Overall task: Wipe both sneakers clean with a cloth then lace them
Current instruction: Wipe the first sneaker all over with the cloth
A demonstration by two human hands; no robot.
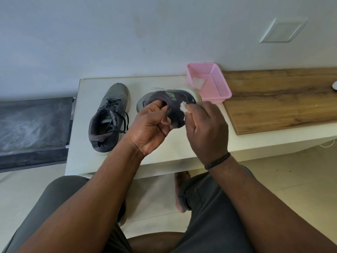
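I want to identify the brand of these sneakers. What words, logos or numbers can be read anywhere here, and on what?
No text is readable.
Held sneaker: a green mark on its side, too blurred to read.
Laced sneaker: a small green logo on the tongue, too small to read.
Pink basket: no lettering visible.

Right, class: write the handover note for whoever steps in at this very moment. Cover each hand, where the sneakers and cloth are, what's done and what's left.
Left hand: grips the lifted sneaker at its collar, thumb inside the opening.
Right hand: pinches the white cloth against that sneaker's side near the heel.
Other sneaker: upright on the white table, laces threaded but loose and untied.
Pink basket: behind the held sneaker, with a white piece inside.
Done: wiping under way on the held sneaker.
Left: finish this wipe; whether the other sneaker has been wiped cannot be told; lace and tie both.
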